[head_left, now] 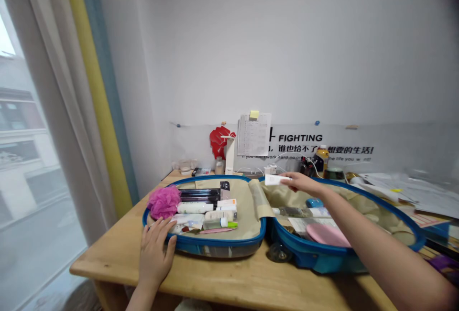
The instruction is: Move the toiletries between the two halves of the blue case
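An open blue suitcase (229,249) lies on the wooden table with both halves spread. My left hand (157,249) rests with stretched fingers on the rim of its left half, close to a pink bath puff (164,201). Over the far part of the suitcase, near the hinge, my right hand (301,183) grips a small flat white box (274,179). The left half holds a white bottle (195,207), a clear bottle with a white cap (215,223) and a black package (199,194). In the right half are a pink oval item (328,235) and a dark translucent bottle (292,212).
Behind the suitcase stand a white lamp (230,155), a glass jar (219,165) and a yellow-labelled bottle (322,160). Papers (401,189) are spread at the right. A curtain (71,86) and window are on the left. The wooden table's (118,258) front edge runs below the suitcase.
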Demonstrator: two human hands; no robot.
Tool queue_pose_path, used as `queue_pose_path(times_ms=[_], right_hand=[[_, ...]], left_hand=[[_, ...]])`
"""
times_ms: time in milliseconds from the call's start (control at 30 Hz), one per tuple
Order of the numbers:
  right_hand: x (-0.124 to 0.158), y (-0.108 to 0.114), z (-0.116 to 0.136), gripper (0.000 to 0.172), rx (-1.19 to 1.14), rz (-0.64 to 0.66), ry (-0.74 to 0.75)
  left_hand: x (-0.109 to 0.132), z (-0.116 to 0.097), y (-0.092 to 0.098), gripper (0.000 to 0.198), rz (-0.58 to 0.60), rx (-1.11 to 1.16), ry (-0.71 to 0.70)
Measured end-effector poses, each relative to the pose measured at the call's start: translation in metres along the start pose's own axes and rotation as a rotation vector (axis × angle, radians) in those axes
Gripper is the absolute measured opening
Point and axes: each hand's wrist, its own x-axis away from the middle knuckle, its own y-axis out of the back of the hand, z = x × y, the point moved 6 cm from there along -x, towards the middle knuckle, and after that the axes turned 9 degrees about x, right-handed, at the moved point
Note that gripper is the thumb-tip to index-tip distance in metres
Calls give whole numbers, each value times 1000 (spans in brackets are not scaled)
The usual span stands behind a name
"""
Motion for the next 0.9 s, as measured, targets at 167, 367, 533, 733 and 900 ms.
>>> queue_pose_path(times_ms=[167,367,533,733,900], right_hand=[[-30,-18,76,40,29,-123,172],[-70,-75,138,33,192,-78,216],[-77,-95,143,35,271,-54,219],[-73,-103,144,33,292,-16,230],[-75,-59,130,32,255,-97,215]], left_hand=[[1,4,-1,36,5,19,27],[1,5,1,34,-2,24,12],[1,4,-1,35,17,34,32],[1,3,0,36,4,22,31],[1,3,1,36,6,24,24]])
